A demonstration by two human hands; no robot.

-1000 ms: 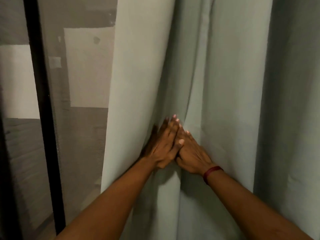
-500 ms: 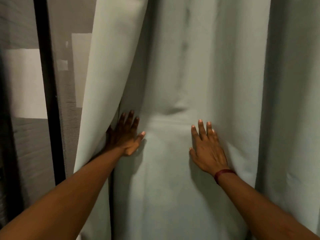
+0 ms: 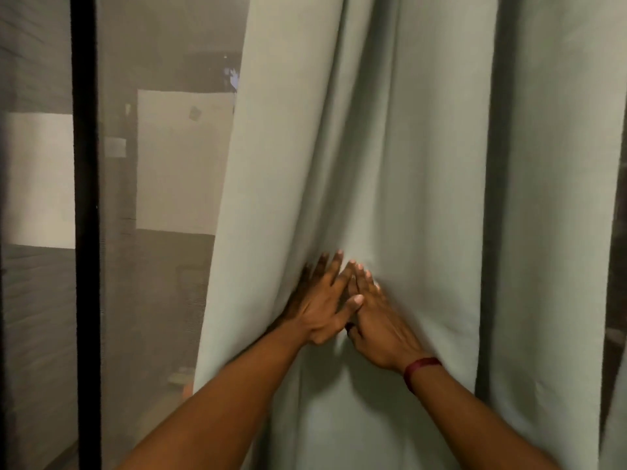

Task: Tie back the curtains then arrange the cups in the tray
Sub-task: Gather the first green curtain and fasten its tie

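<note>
A pale grey-green curtain hangs in long vertical folds over the middle and right of the view. Its left edge runs down beside a window screen, and a black upright frame bar stands further left.

Both hands are laid flat against the cloth at about mid-height, close together. The left hand reaches in from the lower left with its fingers straight and pointing up and to the right, pressed on the fabric near the curtain's left fold. The right hand comes from the lower right, its fingers also straight and pointing up and to the left. The fingertips of the two hands meet, and the left thumb lies across the right hand's fingers. Neither hand has cloth gathered in a grip; they only press on it, and the fabric creases into folds that run up from where they touch.

A dark red wristband sits on the right wrist. Both forearms are bare. Through the screen pale rectangular panels show dimly, too blurred to identify.
</note>
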